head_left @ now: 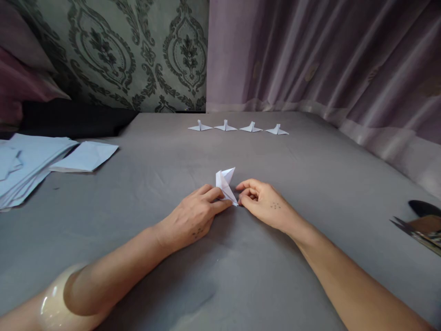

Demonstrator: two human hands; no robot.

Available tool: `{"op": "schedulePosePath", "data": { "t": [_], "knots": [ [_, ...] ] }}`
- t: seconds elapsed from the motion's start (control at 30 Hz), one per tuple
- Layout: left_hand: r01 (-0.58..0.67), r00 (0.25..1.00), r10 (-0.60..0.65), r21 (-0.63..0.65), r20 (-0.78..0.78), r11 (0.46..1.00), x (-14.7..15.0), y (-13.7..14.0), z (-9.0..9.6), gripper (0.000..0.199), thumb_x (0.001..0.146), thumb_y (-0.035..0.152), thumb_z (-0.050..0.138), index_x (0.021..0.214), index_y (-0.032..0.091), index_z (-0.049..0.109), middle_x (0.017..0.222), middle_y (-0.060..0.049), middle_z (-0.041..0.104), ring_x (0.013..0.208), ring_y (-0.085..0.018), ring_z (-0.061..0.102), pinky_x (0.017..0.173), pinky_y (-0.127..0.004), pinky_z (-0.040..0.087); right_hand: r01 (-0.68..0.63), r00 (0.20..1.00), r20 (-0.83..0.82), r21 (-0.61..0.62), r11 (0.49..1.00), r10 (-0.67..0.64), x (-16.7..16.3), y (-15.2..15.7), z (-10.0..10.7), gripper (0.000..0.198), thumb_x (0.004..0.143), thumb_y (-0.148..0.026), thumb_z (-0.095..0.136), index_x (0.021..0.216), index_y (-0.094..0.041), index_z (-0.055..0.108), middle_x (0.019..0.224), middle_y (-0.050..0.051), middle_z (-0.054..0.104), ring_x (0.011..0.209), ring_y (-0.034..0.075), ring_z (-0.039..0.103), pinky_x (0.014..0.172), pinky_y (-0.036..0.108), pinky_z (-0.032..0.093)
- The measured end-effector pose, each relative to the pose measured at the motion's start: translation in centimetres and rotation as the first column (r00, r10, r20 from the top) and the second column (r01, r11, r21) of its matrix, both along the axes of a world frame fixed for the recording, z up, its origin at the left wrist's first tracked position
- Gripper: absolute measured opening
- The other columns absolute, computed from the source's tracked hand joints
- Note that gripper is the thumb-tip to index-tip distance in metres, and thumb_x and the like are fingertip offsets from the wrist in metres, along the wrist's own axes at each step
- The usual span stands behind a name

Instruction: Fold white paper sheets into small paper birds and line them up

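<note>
A small piece of white folded paper (224,183) stands at the middle of the grey surface, with pointed flaps rising from it. My left hand (196,209) grips its lower left part between thumb and fingers. Just right of the paper is my right hand (263,200), its fingers loosely curled, with a gap between thumb and index finger. Nothing shows in that hand, and its fingertips are close to the paper's lower right corner. The part of the paper under my left fingers is hidden.
Several folded white paper birds (225,126) stand in a row at the back. A stack of white paper (31,165) lies at left, beside a separate folded sheet (86,156). At the right edge lie scissors (415,232). A purple curtain (310,55) hangs behind.
</note>
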State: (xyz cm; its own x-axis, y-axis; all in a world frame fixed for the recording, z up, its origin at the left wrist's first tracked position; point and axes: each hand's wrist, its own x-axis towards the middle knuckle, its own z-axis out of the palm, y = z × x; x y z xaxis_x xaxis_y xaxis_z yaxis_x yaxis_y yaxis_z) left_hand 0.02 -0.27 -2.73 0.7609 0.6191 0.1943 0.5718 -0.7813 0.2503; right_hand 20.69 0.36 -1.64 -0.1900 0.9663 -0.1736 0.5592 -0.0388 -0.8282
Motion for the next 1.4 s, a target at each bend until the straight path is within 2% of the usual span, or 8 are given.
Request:
{"op": "schedulePosePath", "data": {
  "t": [0.37, 0.63, 0.7, 0.8, 0.93, 1.1, 1.23, 1.4],
  "knots": [
    [-0.008, 1.000, 0.009, 0.024, -0.024, 1.000, 0.0, 0.0, -0.1, 0.053, 0.083, 0.004, 0.039, 0.126, 0.031, 0.056, 0.110, -0.008, 0.056, 0.093, -0.020, 0.050, 0.083, -0.035, 0.048, -0.001, 1.000, -0.025, 0.025, 1.000, 0.001, 0.2, 0.1, -0.4, 0.022, 0.076, -0.017, 0.054, 0.097, -0.020, 0.062, 0.077, 0.002, 0.068, 0.069, 0.014, 0.061, 0.063, 0.026, 0.045],
    [-0.132, 0.963, 0.138, -0.042, 0.230, 0.990, 0.0, 0.0, -0.5, 0.033, 0.084, 0.008, 0.039, 0.100, 0.020, 0.066, 0.109, -0.007, 0.064, 0.095, -0.018, 0.060, 0.082, -0.032, 0.051, -0.044, 0.999, 0.034, 0.158, 0.986, 0.040, -0.6, -0.5, -1.0, 0.017, 0.078, -0.037, 0.063, 0.081, -0.021, 0.066, 0.072, -0.001, 0.063, 0.058, 0.011, 0.049, 0.055, 0.024, 0.038],
    [-0.250, 0.894, 0.267, -0.095, 0.359, 0.964, 0.1, 0.1, -0.2, 0.029, 0.082, 0.008, 0.041, 0.092, 0.019, 0.066, 0.102, -0.006, 0.064, 0.087, -0.016, 0.062, 0.077, -0.029, 0.051, -0.017, 1.000, 0.002, 0.173, 0.985, 0.017, -0.8, -0.6, -0.9, 0.016, 0.078, -0.036, 0.063, 0.076, -0.020, 0.066, 0.073, -0.001, 0.063, 0.061, 0.011, 0.050, 0.058, 0.024, 0.038],
    [-0.405, 0.641, 0.527, -0.338, 0.558, 0.850, 0.2, 0.4, 0.5, 0.015, 0.079, 0.013, 0.047, 0.084, 0.018, 0.061, 0.085, -0.003, 0.063, 0.077, -0.015, 0.060, 0.071, -0.029, 0.051, 0.075, 0.967, -0.248, 0.055, 0.996, -0.059, -0.7, -0.5, -0.3, 0.021, 0.078, -0.040, 0.064, 0.080, -0.019, 0.067, 0.074, 0.000, 0.063, 0.065, 0.012, 0.053, 0.060, 0.024, 0.040],
    [-0.036, 0.309, 0.751, -0.782, 0.584, 0.622, 0.4, 1.1, 0.8, 0.016, 0.079, 0.027, 0.059, 0.090, 0.015, 0.057, 0.086, -0.005, 0.064, 0.080, -0.016, 0.063, 0.072, -0.030, 0.051, 0.029, 0.772, -0.620, -0.186, 0.982, -0.141, -0.3, -0.7, 0.5, 0.030, 0.073, -0.045, 0.071, 0.083, -0.017, 0.066, 0.081, 0.003, 0.064, 0.065, 0.011, 0.054, 0.057, 0.023, 0.041],
    [0.465, 0.344, 0.753, -0.798, 0.561, 0.383, 0.7, 1.2, 1.0, 0.029, 0.086, 0.032, 0.054, 0.106, 0.012, 0.059, 0.105, -0.013, 0.066, 0.097, -0.022, 0.063, 0.092, -0.038, 0.047, -0.116, 0.612, -0.778, -0.269, 0.956, -0.144, -0.4, -1.2, 0.3, 0.025, 0.075, -0.040, 0.073, 0.079, -0.016, 0.067, 0.080, 0.002, 0.064, 0.064, 0.007, 0.053, 0.055, 0.019, 0.040],
    [0.485, 0.358, 0.748, -0.796, 0.558, 0.362, 0.7, 0.7, 1.7, 0.031, 0.087, 0.034, 0.050, 0.109, 0.013, 0.059, 0.111, -0.014, 0.065, 0.102, -0.024, 0.062, 0.094, -0.039, 0.047, -0.096, 0.547, -0.817, -0.277, 0.956, -0.182, -0.6, -1.2, 0.0, 0.021, 0.075, -0.036, 0.074, 0.079, -0.017, 0.068, 0.079, 0.000, 0.063, 0.064, 0.007, 0.052, 0.055, 0.018, 0.041],
    [0.499, 0.220, 0.818, -0.782, 0.532, 0.374, 0.7, 0.7, 1.4, 0.046, 0.084, 0.024, 0.060, 0.128, 0.018, 0.047, 0.107, -0.010, 0.065, 0.091, -0.017, 0.065, 0.088, -0.033, 0.049, 0.029, 0.514, -0.812, -0.304, 0.952, -0.275, -0.7, -1.0, -0.2, 0.022, 0.073, -0.036, 0.076, 0.081, -0.016, 0.069, 0.080, 0.002, 0.064, 0.063, 0.007, 0.053, 0.055, 0.019, 0.042]
  ]
}}
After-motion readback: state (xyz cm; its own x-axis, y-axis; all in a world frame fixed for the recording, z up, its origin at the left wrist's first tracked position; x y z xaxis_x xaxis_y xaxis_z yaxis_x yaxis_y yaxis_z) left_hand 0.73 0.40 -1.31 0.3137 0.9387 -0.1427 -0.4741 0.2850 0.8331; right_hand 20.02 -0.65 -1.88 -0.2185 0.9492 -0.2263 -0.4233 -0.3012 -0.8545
